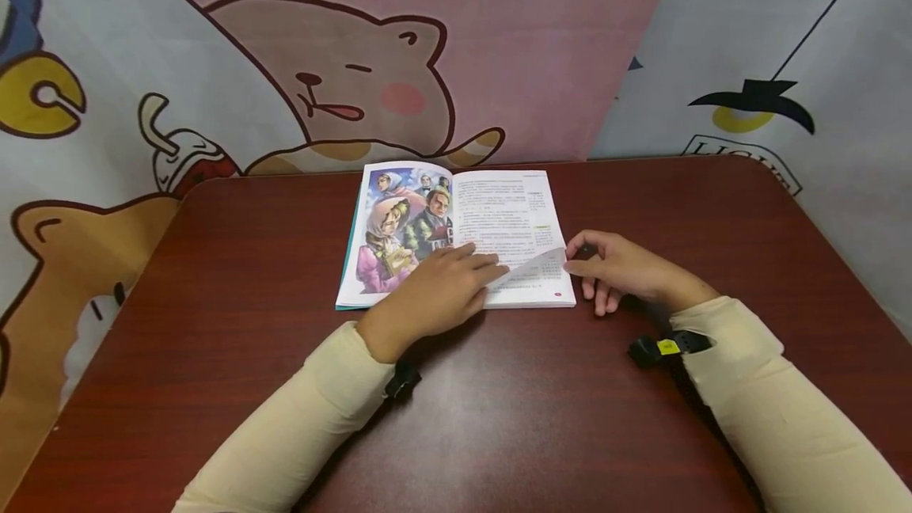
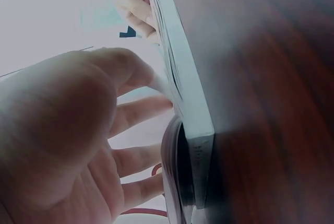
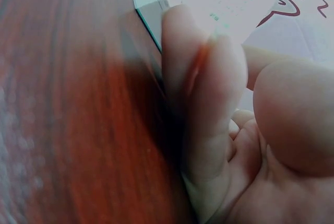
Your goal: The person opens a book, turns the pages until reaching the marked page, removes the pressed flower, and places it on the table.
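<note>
Four o'clock on the book (image 1: 493,216), right hand (image 1: 620,266) pinches a page (image 1: 533,266), likely flimsy, best edge-held, left hand (image 1: 442,285) fingers-apart at six!

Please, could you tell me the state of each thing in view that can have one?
Illustrated book: open, lying on the brown table.
Right page: lower corner raised, not turned over.
Left hand: resting on the book, fingers extended.
Right hand: pinching the raised page near its edge.
Cream sleeves: covering both forearms.
</note>
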`<state>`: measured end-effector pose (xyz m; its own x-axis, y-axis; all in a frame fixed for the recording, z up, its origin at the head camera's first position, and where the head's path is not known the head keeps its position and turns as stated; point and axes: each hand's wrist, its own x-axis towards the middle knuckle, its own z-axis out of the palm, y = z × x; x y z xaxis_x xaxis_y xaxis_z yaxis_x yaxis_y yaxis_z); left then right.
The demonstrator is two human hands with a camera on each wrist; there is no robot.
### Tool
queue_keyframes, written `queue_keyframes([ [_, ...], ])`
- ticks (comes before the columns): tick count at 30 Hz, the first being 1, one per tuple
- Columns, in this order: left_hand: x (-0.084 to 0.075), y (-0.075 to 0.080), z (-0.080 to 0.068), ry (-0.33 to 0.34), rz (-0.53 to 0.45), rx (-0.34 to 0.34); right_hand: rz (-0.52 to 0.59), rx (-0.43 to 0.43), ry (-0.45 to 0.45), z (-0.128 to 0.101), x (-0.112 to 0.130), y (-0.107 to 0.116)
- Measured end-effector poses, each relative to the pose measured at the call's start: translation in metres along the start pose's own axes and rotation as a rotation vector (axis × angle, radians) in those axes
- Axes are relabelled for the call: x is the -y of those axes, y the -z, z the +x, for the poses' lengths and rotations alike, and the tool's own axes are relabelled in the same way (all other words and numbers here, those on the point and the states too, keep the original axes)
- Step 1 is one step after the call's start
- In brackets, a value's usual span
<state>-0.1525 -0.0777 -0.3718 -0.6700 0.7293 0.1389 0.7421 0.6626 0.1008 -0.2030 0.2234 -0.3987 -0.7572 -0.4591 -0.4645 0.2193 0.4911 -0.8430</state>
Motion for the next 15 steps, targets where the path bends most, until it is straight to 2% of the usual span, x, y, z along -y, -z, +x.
queue_keyframes([
  [5,0.0002,-0.0005,0.0002,0.028,0.054,-0.034,-0.010,0.002,0.010,0.0006,-0.0008,-0.0001],
  [12,0.0015,-0.0004,0.0020,0.067,0.152,-0.120,-0.018,-0.001,0.008,0.0003,0.0009,-0.0006],
  [15,0.0017,0.0006,0.0030,0.081,0.165,-0.136,-0.023,0.000,0.012,0.0001,0.0019,-0.0004],
])
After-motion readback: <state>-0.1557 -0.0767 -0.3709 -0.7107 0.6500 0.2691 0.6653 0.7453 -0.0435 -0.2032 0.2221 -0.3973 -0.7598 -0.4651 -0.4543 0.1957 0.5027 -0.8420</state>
